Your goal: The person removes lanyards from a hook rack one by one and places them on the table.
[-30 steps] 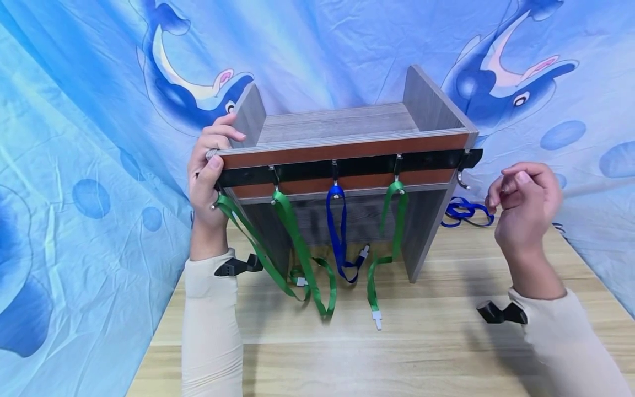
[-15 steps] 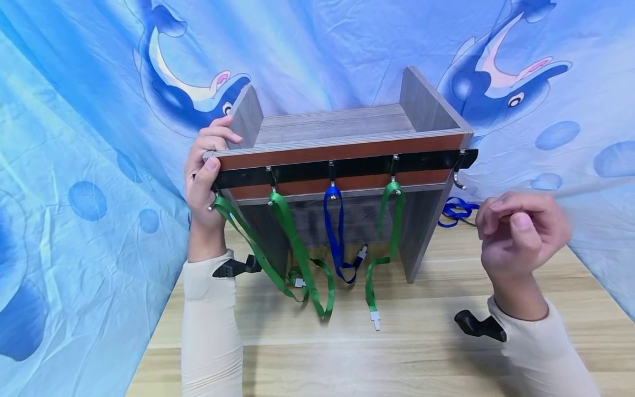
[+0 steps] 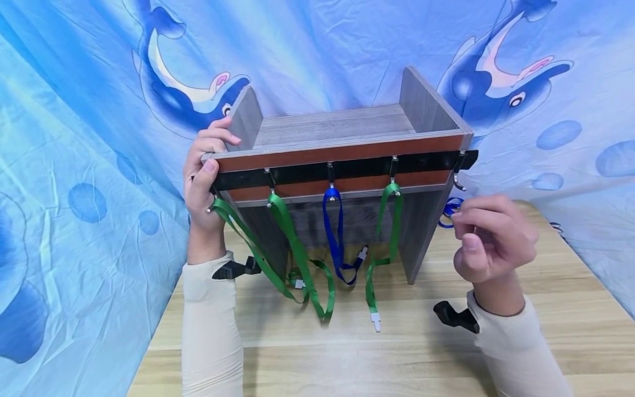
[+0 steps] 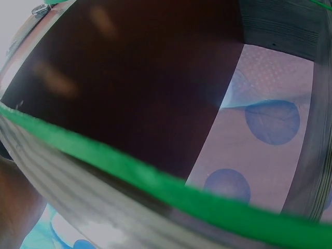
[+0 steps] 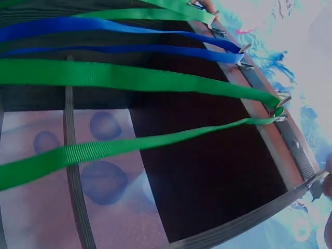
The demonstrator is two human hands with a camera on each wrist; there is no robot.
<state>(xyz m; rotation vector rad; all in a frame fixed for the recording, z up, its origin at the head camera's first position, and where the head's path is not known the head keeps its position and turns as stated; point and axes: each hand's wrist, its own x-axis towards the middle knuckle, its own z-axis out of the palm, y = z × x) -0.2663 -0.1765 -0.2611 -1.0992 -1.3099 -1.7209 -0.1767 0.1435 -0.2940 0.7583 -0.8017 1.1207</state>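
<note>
In the head view my left hand [image 3: 204, 182] grips the upper left corner of a grey wooden shelf [image 3: 337, 124], thumb on its front, fingers over the top. My right hand [image 3: 493, 237], fingers loosely curled and nothing visible in them, is near the bare rightmost hook [image 3: 459, 179] of the black hook rail [image 3: 367, 165]. From the other hooks hang a green lanyard [image 3: 245, 237] at far left, another green lanyard [image 3: 292, 237], a blue lanyard [image 3: 339, 237] and a green lanyard [image 3: 395, 231]. Fingertips show at the right wrist view's edge beside the end hook [image 5: 317, 182].
Another blue lanyard [image 3: 445, 218] lies on the wooden table [image 3: 347, 358] right of the shelf, partly hidden by my right hand. White and dark clips dangle at the hanging lanyards' lower ends. A blue dolphin-print cloth [image 3: 317, 55] covers the background.
My right hand has moved down, then left toward the shelf's right end, partly covering the loose blue lanyard. The left hand keeps its grip on the shelf corner. The lanyards hang as before.
</note>
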